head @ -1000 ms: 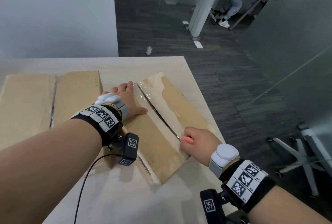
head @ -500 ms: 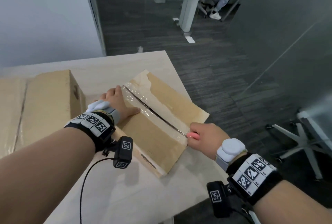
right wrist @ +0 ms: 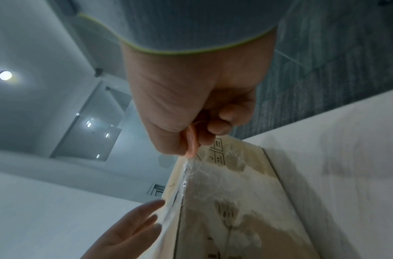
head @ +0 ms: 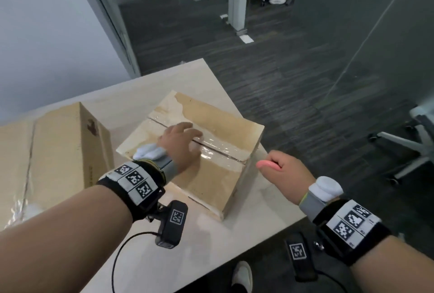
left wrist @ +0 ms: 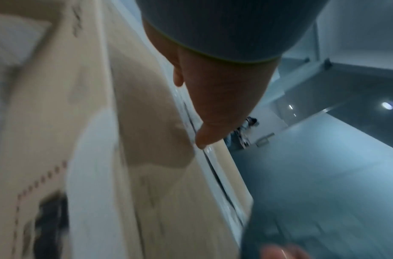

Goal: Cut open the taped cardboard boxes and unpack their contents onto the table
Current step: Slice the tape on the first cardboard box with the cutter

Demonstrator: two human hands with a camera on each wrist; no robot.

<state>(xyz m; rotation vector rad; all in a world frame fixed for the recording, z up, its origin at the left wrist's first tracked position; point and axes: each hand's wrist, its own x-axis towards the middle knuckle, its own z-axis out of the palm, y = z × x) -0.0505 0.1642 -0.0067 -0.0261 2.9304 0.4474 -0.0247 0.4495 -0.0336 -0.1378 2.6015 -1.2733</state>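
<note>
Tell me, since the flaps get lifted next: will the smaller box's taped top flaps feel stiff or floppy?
Probably fairly stiff: the smaller box keeps flat flaps and crisp edges under the left hand. The glossy tape along the seam likely feels slick. The box might slide on the smooth table.

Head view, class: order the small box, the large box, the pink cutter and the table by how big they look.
1. table
2. large box, partly cut off
3. small box
4. pink cutter, gripped by right hand

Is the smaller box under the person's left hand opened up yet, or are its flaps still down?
Still shut. The smaller box's flaps lie flat under the left hand; only a dark slit runs along its taped seam.
</note>
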